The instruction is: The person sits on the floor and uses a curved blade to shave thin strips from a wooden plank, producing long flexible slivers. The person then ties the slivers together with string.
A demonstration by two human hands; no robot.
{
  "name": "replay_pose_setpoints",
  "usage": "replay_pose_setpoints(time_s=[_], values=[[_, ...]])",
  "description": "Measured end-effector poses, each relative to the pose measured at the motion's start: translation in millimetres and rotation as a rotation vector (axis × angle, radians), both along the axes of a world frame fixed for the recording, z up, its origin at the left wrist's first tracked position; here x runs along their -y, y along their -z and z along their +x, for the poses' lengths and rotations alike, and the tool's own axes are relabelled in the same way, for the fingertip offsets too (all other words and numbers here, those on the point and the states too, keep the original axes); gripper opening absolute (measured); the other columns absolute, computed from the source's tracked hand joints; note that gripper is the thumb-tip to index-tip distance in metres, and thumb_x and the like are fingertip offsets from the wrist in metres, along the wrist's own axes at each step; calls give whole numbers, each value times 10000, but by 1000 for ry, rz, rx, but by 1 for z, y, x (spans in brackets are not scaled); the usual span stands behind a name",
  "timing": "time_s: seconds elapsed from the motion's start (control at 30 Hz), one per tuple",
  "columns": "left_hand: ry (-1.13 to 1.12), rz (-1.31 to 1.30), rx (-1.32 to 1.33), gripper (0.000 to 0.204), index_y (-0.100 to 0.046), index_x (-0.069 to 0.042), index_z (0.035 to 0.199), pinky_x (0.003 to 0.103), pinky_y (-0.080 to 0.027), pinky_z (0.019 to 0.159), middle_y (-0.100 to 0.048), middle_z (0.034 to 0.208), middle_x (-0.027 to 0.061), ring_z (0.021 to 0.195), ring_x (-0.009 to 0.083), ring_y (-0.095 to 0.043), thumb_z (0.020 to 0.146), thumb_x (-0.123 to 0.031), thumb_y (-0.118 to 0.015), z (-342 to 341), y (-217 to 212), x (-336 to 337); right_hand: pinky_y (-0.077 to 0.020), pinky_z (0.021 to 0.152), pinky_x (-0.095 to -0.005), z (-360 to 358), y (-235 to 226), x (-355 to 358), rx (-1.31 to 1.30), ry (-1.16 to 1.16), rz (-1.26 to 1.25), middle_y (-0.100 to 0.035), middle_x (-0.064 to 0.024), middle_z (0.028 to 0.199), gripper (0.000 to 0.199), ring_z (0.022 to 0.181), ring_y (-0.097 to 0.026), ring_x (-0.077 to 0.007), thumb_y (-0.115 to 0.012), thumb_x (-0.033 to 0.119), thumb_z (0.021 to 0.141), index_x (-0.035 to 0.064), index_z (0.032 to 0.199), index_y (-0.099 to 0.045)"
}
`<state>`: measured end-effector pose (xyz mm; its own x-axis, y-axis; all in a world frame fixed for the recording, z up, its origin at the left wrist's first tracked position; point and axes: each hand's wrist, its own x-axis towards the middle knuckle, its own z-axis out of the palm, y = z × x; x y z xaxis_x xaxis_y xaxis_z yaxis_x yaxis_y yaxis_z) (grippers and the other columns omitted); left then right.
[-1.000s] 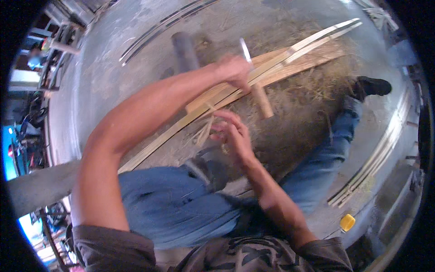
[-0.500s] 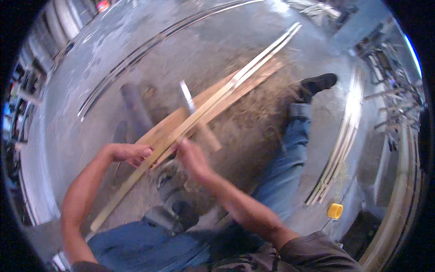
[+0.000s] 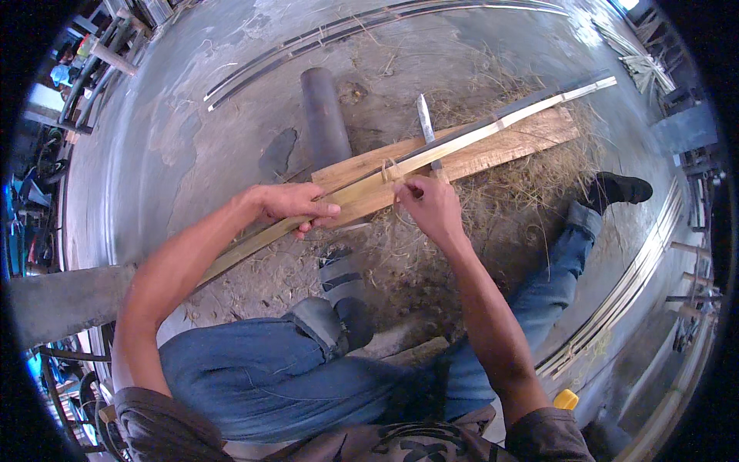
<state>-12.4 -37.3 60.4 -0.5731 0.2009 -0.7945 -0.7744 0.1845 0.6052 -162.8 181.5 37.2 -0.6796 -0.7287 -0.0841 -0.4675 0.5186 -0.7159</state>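
Note:
My left hand (image 3: 296,205) is wrapped round a long pale bamboo strip (image 3: 454,143), which runs from lower left to upper right above a flat wooden board (image 3: 531,137). My right hand (image 3: 433,206) makes a pinch at the strip's near edge. A thin curled shaving (image 3: 391,168) stands on the strip just beyond those fingertips; whether they hold it I cannot make out. A knife (image 3: 425,119) lies crosswise on the board, its blade pointing away and its middle passing beneath the strip. Its light handle is partly hidden near my right hand.
A dark cylinder (image 3: 326,114) lies on the floor beyond the board. Loose shavings (image 3: 493,88) litter the ground around. Long strips (image 3: 308,48) lie at the far side, and another bundle of strips (image 3: 627,281) lies to the right. A yellow object (image 3: 566,399) sits at lower right.
The view has turned, so everything sits differently in it. Both hands stay at the strip; the right hand's fingers are now pinched beside the curled shaving. The knife still lies across the board.

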Motion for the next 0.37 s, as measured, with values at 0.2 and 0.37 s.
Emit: replay_pose_setpoints(time_s=[0.2, 0.37], values=[[128, -129, -128, 407, -482, -28, 987, 251, -457, 464, -494, 702, 8, 548, 88, -499, 878, -412, -558, 2, 6, 5, -446, 550, -385, -17, -30, 8, -213, 350, -504, -583, -127, 651, 195, 579, -576, -259, -514, 188, 888, 15, 804, -551], [19, -163, -291, 514, -472, -17, 1059, 252, -457, 469, -497, 732, 26, 574, 112, -525, 820, -447, -623, 0, 11, 11, -466, 577, -373, -69, -62, -6, 544, 570, -1064, -585, -97, 706, 199, 654, -587, -169, -494, 217, 919, 55, 810, -531]])
